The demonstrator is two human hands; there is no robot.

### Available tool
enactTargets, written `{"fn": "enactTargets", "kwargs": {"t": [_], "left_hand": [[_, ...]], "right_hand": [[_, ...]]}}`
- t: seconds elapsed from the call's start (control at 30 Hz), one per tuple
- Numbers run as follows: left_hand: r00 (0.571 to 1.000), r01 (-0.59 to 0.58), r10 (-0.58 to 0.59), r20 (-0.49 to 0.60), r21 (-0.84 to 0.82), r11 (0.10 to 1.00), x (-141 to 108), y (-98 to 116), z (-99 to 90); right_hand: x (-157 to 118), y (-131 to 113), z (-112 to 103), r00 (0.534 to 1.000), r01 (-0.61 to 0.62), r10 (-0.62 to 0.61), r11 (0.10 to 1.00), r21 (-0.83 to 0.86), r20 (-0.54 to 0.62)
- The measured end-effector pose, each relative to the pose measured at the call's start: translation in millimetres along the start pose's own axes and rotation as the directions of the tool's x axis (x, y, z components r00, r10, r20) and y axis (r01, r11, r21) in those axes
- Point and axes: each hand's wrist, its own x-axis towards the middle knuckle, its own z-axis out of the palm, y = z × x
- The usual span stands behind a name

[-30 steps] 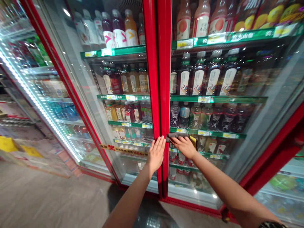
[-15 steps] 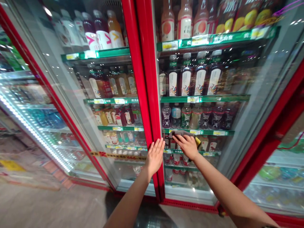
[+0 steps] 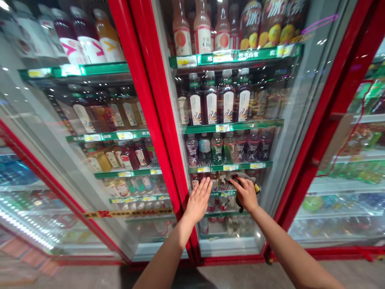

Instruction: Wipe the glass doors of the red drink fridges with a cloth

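1. The grey cloth (image 3: 248,175) is looking rumpled against the glass door (image 3: 272,104), at four o'clock from the view's centre, showing yellow at its four o'clock edge.
2. The right hand (image 3: 247,196) is gripping it.
3. The left hand (image 3: 198,200) is lying open and flat at six o'clock.

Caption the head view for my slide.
Right hand with gray cloth at a red-framed drinks cooler, left hand open alongside.
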Motion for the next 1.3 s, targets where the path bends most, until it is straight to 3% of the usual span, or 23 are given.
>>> {"fn": "enactTargets", "kwargs": {"t": [0.13,0.27,0.33,0.43,0.5,0.6,0.7,0.8,0.9,0.97,1.03,1.1,1.17,1.23,1.3], "left_hand": [[0.999,-0.053,0.053,-0.011,-0.024,0.998,9.3,9.8,7.5],[0.994,-0.11,0.109,-0.025,-0.042,0.993,18.7,18.8,11.8],[0.991,-0.134,0.132,-0.034,-0.05,0.99,24.1,23.7,13.0],[0.985,-0.169,0.166,-0.051,-0.061,0.984,32.1,31.6,14.6],[0.98,-0.195,0.191,-0.061,-0.069,0.978,37.1,37.2,16.1],[0.969,-0.244,0.239,-0.07,-0.081,0.966,44.6,45.2,19.0],[0.959,-0.28,0.273,-0.077,-0.091,0.956,52.3,51.4,22.3],[0.959,-0.28,0.273,-0.077,-0.103,0.954,60.5,55.6,26.8],[0.961,-0.272,0.266,-0.074,-0.097,0.957,69.1,59.5,34.8],[0.962,-0.268,0.261,-0.083,-0.08,0.96,74.8,63.3,42.5],[0.963,-0.252,0.245,-0.108,-0.055,0.966,79.6,68.2,51.5],[0.966,-0.216,0.211,-0.147,-0.021,0.976,83.1,73.5,61.0],[0.966,-0.179,0.177,-0.19,0.011,0.984,85.1,78.3,70.3],[0.961,-0.153,0.157,-0.226,0.034,0.988,86.3,81.7,78.8],[0.958,-0.134,0.141,-0.251,0.044,0.99,87.7,83.1,86.7]], "right_hand": [[-24.2,-6.5,4.2,0.999,0.021,-0.022,0.999,0.036,0.043],[-12.0,13.5,-5.1,0.994,0.036,-0.041,0.998,0.05,0.099],[-8.6,32.4,-14.2,0.994,-0.111,0.11,0.993,0.035,0.014],[-20.2,45.9,-21.5,0.911,-0.378,0.377,0.925,0.032,-0.166],[-31.6,40.4,-18.3,0.879,-0.437,0.434,0.899,0.031,-0.199],[-36.0,30.0,-9.6,0.897,-0.414,0.415,0.909,0.043,-0.154],[-26.1,41.7,-12.1,0.91,-0.393,0.397,0.918,0.058,-0.121],[-23.2,65.4,-24.3,0.855,-0.48,0.48,0.876,0.05,-0.196],[-33.8,71.5,-29.3,0.795,-0.557,0.547,0.83,0.044,-0.263],[-40.2,65.9,-26.5,0.821,-0.526,0.522,0.849,0.049,-0.231],[-41.1,63.6,-23.1,0.876,-0.449,0.454,0.891,0.065,-0.162],[-38.0,71.5,-22.9,0.903,-0.399,0.407,0.913,0.083,-0.136],[-37.2,87.8,-25.7,0.878,-0.427,0.437,0.899,0.093,-0.197],[-43.6,103.9,-27.8,0.812,-0.5,0.505,0.861,0.098,-0.292],[-55.4,112.7,-27.1,0.783,-0.532,0.532,0.841,0.097,-0.322]]}}
